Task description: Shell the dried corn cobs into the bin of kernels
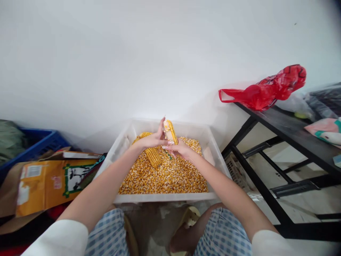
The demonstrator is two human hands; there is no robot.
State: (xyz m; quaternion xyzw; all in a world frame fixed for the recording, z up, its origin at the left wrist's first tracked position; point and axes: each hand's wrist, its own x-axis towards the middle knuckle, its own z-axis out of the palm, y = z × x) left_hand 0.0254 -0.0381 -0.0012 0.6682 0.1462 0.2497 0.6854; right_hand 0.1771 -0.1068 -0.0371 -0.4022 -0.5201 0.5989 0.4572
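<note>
A partly shelled corn cob [170, 132] stands tilted upright between my hands, above a white plastic bin [165, 198]. Yellow kernels still cover its right side, while the left side shows pale bare core. My left hand [154, 139] grips it from the left, fingers across its lower part and one digit pointing up beside it. Around the cob's base, my right hand [181, 148] is closed from the right. Loose corn kernels [165, 179] fill the bin. A full corn cob [153, 157] lies on them under my left hand, and another cob [144, 135] sits behind it, partly hidden.
At right stands a black-framed table [287, 124] with a red plastic bag [266, 89] on its corner. An orange cardboard box [53, 183] and a blue crate [48, 140] are at left. A white wall [160, 60] rises behind the bin.
</note>
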